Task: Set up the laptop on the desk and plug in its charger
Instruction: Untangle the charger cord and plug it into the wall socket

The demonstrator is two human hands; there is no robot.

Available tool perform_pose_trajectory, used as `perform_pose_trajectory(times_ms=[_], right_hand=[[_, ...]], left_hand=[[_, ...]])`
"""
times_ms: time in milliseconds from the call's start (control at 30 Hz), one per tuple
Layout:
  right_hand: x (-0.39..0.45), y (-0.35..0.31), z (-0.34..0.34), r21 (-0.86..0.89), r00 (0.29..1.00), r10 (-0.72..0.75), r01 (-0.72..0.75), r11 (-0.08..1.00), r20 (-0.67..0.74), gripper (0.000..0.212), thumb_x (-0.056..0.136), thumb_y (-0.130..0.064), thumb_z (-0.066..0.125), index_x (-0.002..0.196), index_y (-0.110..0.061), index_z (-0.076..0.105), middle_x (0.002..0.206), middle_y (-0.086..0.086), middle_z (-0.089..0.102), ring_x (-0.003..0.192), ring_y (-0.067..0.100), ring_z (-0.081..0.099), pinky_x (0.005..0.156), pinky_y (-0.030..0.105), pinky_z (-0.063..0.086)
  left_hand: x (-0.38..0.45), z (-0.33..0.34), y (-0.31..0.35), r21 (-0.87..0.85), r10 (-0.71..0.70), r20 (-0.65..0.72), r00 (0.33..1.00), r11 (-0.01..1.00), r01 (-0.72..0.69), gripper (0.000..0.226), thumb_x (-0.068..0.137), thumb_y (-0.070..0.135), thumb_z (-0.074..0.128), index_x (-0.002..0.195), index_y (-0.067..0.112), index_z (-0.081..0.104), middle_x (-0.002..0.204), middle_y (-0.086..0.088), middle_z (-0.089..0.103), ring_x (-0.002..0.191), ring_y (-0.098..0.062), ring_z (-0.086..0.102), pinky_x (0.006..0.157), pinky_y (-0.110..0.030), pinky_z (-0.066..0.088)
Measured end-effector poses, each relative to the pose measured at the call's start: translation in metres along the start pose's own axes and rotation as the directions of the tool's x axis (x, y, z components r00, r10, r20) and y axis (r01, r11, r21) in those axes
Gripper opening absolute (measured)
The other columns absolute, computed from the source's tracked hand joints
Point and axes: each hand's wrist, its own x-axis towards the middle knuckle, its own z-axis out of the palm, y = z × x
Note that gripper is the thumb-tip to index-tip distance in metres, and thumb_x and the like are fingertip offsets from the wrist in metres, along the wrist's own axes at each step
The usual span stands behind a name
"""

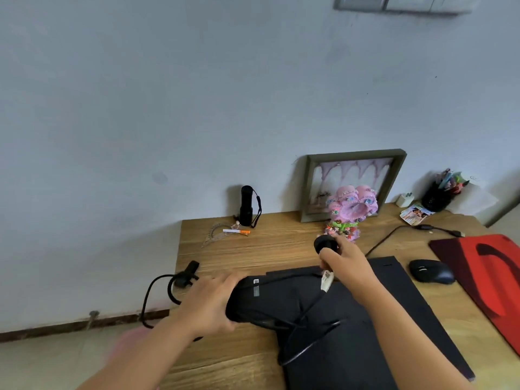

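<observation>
A closed black laptop [399, 313] lies flat on the wooden desk [253, 249], near its front right. My left hand [208, 302] grips the black charger brick [267, 299] over the laptop's left edge. My right hand [346, 260] holds a round black plug [323, 244] above the laptop's back edge. A white tag [326, 281] hangs on the cord just below that hand. The black charger cord [304, 327] loops across the laptop lid. Another stretch of cord with a plug end [187, 273] hangs off the desk's left edge. Wall sockets [405, 4] sit high on the wall.
A black flashlight [247, 205], a pen [236, 231] and a protractor stand at the back left. A picture frame [351, 181] and pink ornament [351, 209] are behind the laptop. To the right are a mouse [432, 271], a red mouse pad [492, 277], a pen cup [439, 192] and a loose USB cable [422, 228].
</observation>
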Motion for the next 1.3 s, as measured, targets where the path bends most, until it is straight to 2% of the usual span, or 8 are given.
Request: perform_pose_trajectory(times_ms=[100,267,400,533,733,933,1100,1300], right_hand=[[-0.003,-0.006,-0.013,0.198,0.998,-0.01,0.021,0.98,-0.057,0.035,0.078,-0.003,0.05,0.111,-0.015,0.054,0.076,0.01,0.061,0.053,0.017,0.056,0.055,0.027,0.052],[-0.004,-0.027,-0.05,0.474,0.991,-0.035,0.091,0.876,-0.126,0.058,0.081,0.012,0.043,0.127,-0.024,0.049,0.086,0.02,0.056,0.041,0.014,0.038,0.039,0.023,0.036],[0.003,-0.036,-0.07,0.498,0.983,-0.02,0.111,0.86,-0.185,0.058,0.082,0.012,0.042,0.129,-0.022,0.047,0.092,0.019,0.052,0.04,0.01,0.036,0.037,0.02,0.03],[0.009,-0.032,-0.082,0.488,0.977,-0.004,0.11,0.866,-0.213,0.059,0.083,0.011,0.042,0.126,-0.029,0.044,0.078,0.014,0.052,0.04,0.009,0.035,0.038,0.021,0.029],[0.024,-0.026,-0.092,0.483,0.978,-0.013,0.113,0.868,-0.207,0.057,0.083,0.011,0.042,0.126,-0.027,0.044,0.076,0.012,0.053,0.039,0.009,0.036,0.037,0.02,0.029],[0.038,-0.037,-0.077,0.502,0.976,-0.094,0.183,0.845,-0.197,0.053,0.086,0.008,0.049,0.097,-0.044,0.052,0.086,0.011,0.054,0.046,0.011,0.042,0.045,0.025,0.038],[0.045,-0.041,-0.057,0.516,0.986,-0.125,0.165,0.841,-0.113,0.052,0.087,0.005,0.051,0.103,-0.044,0.052,0.086,0.008,0.056,0.045,0.006,0.048,0.044,0.02,0.043],[0.058,-0.043,-0.038,0.504,0.988,-0.103,0.146,0.851,-0.111,0.053,0.089,0.003,0.051,0.127,-0.033,0.043,0.085,0.006,0.055,0.046,0.005,0.048,0.049,0.024,0.045]], left_hand=[[0.011,0.015,-0.002,0.045,0.02,0.07,0.997,0.999,-0.023,0.09,0.06,0.053,0.064,0.138,0.038,0.02,0.142,0.015,0.038,0.122,-0.01,0.044,0.102,-0.027,0.033],[0.032,0.032,0.006,0.026,0.002,0.115,0.993,1.0,-0.005,0.092,0.056,0.057,0.062,0.136,0.039,0.022,0.14,0.016,0.04,0.116,-0.011,0.048,0.092,-0.024,0.035],[0.052,0.04,0.018,0.017,-0.014,0.194,0.981,1.0,0.011,0.094,0.059,0.049,0.067,0.14,0.032,0.023,0.142,0.012,0.04,0.118,-0.016,0.048,0.095,-0.027,0.041],[0.065,0.051,0.026,0.094,-0.026,0.236,0.971,0.996,0.003,0.094,0.063,0.047,0.066,0.143,0.027,0.02,0.144,0.006,0.039,0.119,-0.021,0.049,0.096,-0.03,0.043],[0.071,0.064,0.029,0.08,-0.113,0.106,0.988,0.991,0.105,0.095,0.065,0.054,0.063,0.143,0.028,0.017,0.145,0.009,0.037,0.118,-0.016,0.051,0.094,-0.024,0.041],[0.082,0.05,0.015,0.099,-0.283,-0.083,0.955,0.952,0.291,0.089,0.068,0.053,0.064,0.142,0.027,0.021,0.137,0.009,0.046,0.11,-0.013,0.056,0.088,-0.024,0.042],[0.096,0.035,-0.019,0.103,-0.313,-0.123,0.942,0.94,0.326,0.088,0.067,0.05,0.067,0.14,0.025,0.025,0.137,0.006,0.045,0.11,-0.014,0.056,0.092,-0.028,0.043],[0.11,0.031,-0.045,0.087,-0.277,-0.052,0.959,0.956,0.281,0.091,0.065,0.049,0.07,0.141,0.027,0.026,0.141,0.007,0.043,0.111,-0.017,0.055,0.094,-0.029,0.04]])
